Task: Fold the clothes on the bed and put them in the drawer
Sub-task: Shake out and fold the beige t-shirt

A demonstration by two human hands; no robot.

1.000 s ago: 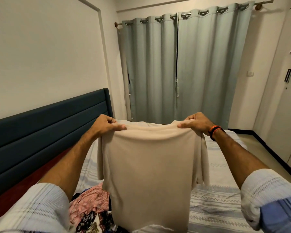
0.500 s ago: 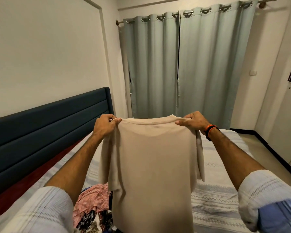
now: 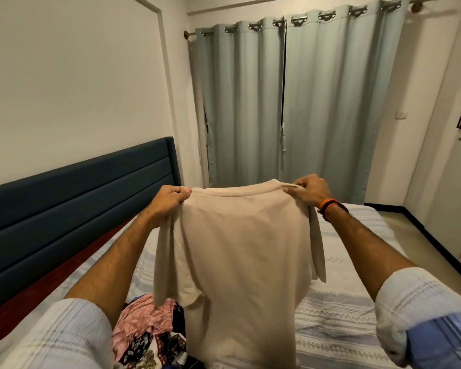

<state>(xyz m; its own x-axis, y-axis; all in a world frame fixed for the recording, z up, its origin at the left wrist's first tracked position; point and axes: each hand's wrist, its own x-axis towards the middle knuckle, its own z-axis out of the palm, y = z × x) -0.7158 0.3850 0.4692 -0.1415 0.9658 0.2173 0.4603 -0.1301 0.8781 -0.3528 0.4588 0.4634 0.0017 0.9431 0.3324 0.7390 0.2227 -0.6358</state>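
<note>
So it's a bedroom with plain pale walls, grey-green curtains (image 3: 298,102) hanging closed up at 12 o'clock, and a dark blue padded headboard (image 3: 77,209) running along at 9 o'clock. The bed (image 3: 357,302) is taking up the lower middle, covered with a white sheet with thin blue-grey stripes and zigzag bands.

The person is holding a beige t-shirt (image 3: 240,262) up in the air over the bed, pretty much dead centre. The left hand (image 3: 168,201) is pinching one shoulder at about 10 o'clock of the shirt, fingers curled over the fabric. The right hand (image 3: 308,190) is gripping the other shoulder at about 2 o'clock, also curled tight on the cloth, with an orange and black wristband (image 3: 330,207) sitting on that wrist. The shirt is hanging straight down from both grips, short sleeves drooping at either side, and the hem is going out of view at 6 o'clock.

Down at 7 o'clock a pile of clothes (image 3: 149,334) is lying on the bed, something pink on top and dark floral print stuff under it, partly hidden behind the shirt. Both forearms are bare, with light plaid sleeves rolled up.
</note>
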